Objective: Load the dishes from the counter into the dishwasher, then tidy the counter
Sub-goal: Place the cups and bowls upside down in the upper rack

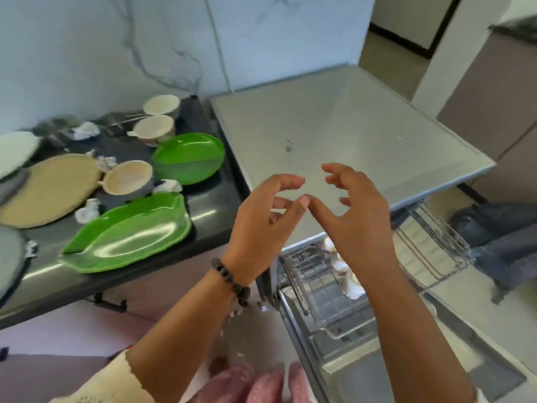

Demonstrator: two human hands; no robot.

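Both hands hover in front of me above the open dishwasher [343, 135], holding nothing. My left hand [261, 222] and my right hand [360, 216] have loosely curved fingers, and the thumb tips nearly meet. On the dark counter [212, 199] to the left lie a green leaf-shaped platter [128, 234], a round green plate [189, 158], a tan oval plate [49, 187], three cream bowls [128, 177] and white plates [14, 149] at the left edge. The pulled-out wire rack [328, 301] holds a few white dishes [345, 271].
Crumpled paper napkins [87, 210] lie scattered among the dishes. Metal utensils [125, 120] sit at the back of the counter by the marble wall. A dark cloth bundle [499, 237] lies on the floor at the right. The open dishwasher door [465, 344] juts out below.
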